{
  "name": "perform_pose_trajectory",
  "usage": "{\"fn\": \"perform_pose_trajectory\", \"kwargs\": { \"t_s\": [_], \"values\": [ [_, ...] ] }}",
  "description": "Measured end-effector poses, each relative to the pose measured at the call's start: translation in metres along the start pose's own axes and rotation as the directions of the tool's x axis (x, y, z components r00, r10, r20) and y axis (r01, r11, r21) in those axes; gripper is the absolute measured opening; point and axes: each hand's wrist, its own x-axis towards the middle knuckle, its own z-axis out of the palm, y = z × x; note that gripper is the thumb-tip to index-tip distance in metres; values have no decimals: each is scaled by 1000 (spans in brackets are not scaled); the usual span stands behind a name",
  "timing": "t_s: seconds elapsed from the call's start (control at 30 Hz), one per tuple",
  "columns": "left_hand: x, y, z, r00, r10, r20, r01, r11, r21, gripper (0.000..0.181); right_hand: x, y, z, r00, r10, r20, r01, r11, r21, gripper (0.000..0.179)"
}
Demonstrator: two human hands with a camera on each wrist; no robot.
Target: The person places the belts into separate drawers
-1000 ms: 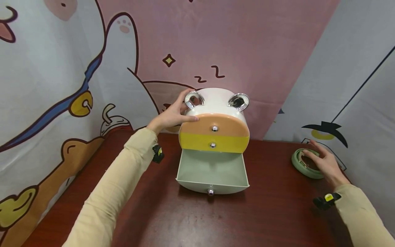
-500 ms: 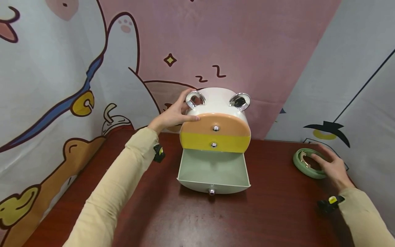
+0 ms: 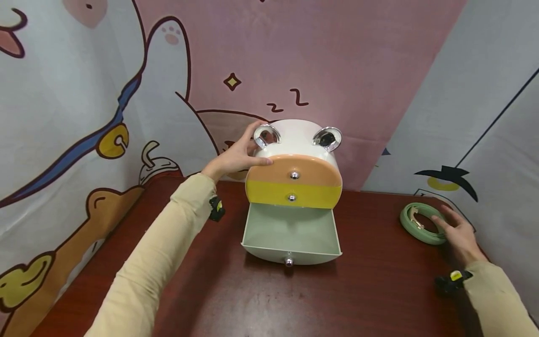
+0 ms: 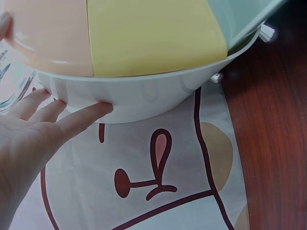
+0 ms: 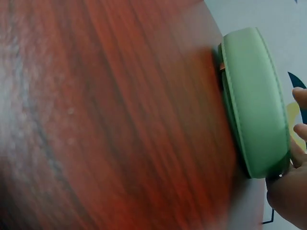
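A white drawer organizer (image 3: 294, 135) with silver frog-like eyes stands at the centre. Its orange top drawer (image 3: 311, 171) and yellow middle drawer (image 3: 313, 194) are closed, while the pale green bottom drawer (image 3: 290, 229) is pulled out. My left hand (image 3: 236, 157) holds the organizer's upper left side, thumb on the orange front. In the left wrist view, its fingers (image 4: 88, 117) press the white side wall. A coiled green belt (image 3: 423, 236) with a gold buckle lies at the right. Beside its right rim is my right hand (image 3: 463, 238), fingers loosely spread; contact is unclear.
Both the organizer and the belt rest on a dark reddish wooden table (image 3: 269, 304). A printed cartoon cloth (image 3: 337, 70) hangs close behind them and along both sides.
My right hand has drawn back to the right, from over the coiled belt to its right rim. The belt stays in place. The left hand keeps its hold on the organizer.
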Motion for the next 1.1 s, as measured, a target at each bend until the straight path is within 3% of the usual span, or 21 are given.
{"fn": "perform_pose_trajectory", "kwargs": {
  "t_s": [0.23,0.7,1.1],
  "values": [
    [0,-1,-1,1000,14,-6,-14,1000,-10,99,4,8,8,999,47,-3,-47,997,61,71],
    [0,-2,0,999,41,11,-41,999,-25,98,5,14,4,998,54,25,-55,998,24,71],
    [-1,-1,0,1000,9,0,-9,1000,-6,99,4,7,7,994,46,96,-34,992,-120,71]
  ]
}}
